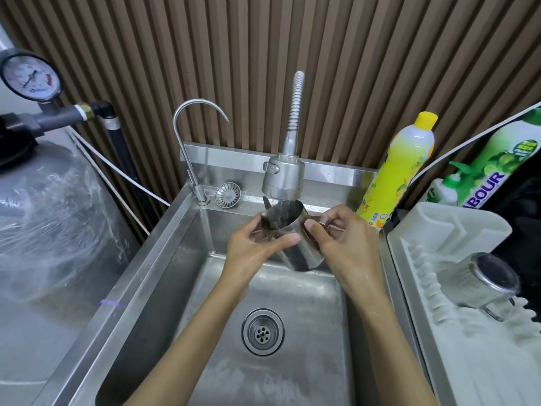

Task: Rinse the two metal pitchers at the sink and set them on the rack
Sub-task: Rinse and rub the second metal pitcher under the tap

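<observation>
Both forearms reach forward over the sink (152, 276), hands meeting near its back edge. The left hand (251, 247) wraps the pitcher (295, 238) from the side, thumb across its wall; the right hand (345, 238) pinches its handle. The pitcher tilts between them, mouth under the spray head (282, 177). A second pitcher (480, 282) lies on the rack (456, 361) along the sink's right edge.

Light: bright, even, soft shadows.
Glare: sheen on the sink (164, 259).
Edges: bowed by the wide lens.
Focus: sharp centre, softer corners.
</observation>
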A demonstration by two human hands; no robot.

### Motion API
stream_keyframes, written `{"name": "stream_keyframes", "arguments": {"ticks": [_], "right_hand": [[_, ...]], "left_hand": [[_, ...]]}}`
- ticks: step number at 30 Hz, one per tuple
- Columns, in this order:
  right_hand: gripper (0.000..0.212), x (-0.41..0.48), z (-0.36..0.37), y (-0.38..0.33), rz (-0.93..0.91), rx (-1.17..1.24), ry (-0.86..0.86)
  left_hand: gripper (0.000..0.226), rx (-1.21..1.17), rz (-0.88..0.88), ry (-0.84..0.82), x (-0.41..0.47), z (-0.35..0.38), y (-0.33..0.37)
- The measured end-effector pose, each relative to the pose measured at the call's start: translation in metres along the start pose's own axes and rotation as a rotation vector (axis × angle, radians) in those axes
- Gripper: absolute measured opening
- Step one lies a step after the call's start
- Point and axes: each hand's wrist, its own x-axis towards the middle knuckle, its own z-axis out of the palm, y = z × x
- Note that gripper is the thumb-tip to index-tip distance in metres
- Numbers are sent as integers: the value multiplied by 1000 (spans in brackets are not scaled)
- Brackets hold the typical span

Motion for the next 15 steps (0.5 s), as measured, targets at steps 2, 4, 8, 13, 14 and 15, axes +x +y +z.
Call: {"name": "stream_keyframes", "arguments": {"ticks": [2, 4, 8, 13, 14, 15], "right_hand": [[28, -1, 3, 7, 3, 169, -37], [28, 1, 8, 15, 36, 348, -66], [22, 9, 22, 30, 116, 663, -186], [18, 13, 39, 36, 221, 907, -270], [17, 13, 40, 35, 235, 891, -268], [16, 11, 41, 34, 243, 861, -261]], "left_hand": [[50, -83, 34, 9, 1, 5, -1], [60, -106, 98, 37, 5, 11, -1], [77, -42, 260, 154, 13, 10, 3], [75, 307, 441, 256, 11, 2, 14], [72, 363, 443, 274, 10, 0, 15], [71, 415, 443, 299, 10, -1, 17]]}}
